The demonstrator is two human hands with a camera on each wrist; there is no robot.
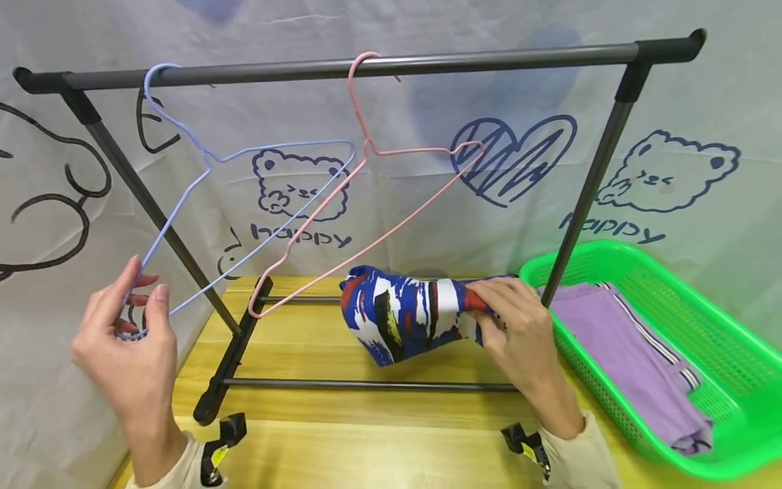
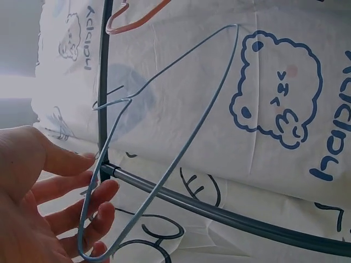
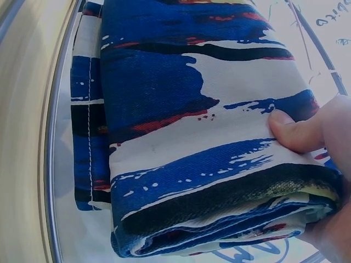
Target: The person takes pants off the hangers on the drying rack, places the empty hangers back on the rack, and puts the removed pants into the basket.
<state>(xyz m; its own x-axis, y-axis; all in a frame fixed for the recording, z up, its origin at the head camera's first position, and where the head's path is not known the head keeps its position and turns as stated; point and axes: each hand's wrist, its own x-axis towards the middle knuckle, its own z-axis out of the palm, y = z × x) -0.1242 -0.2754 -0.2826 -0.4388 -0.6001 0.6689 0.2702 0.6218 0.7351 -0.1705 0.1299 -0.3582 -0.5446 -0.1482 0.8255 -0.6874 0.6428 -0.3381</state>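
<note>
My left hand (image 1: 131, 360) holds the lower corner of a light blue wire hanger (image 1: 208, 157), its fingers curled round the wire. The hanger's hook sits over the top bar at the left, and the hanger is turned at an angle. In the left wrist view, the blue hanger's corner (image 2: 88, 256) lies against the fingertips. My right hand (image 1: 522, 333) grips a folded garment (image 1: 403, 309) patterned in blue, white, red and black, raised in front of the rack. In the right wrist view the thumb presses on top of the folded cloth (image 3: 159, 82); the fingers beneath are hidden.
A pink hanger (image 1: 366, 144) hangs from the rack's dark top bar (image 1: 489, 62). At the right, a green basket (image 1: 727, 326) holds a folded purple garment (image 1: 617, 360) with striped trim. The rack's lower rail (image 1: 366, 385) runs above the wooden table (image 1: 342, 441).
</note>
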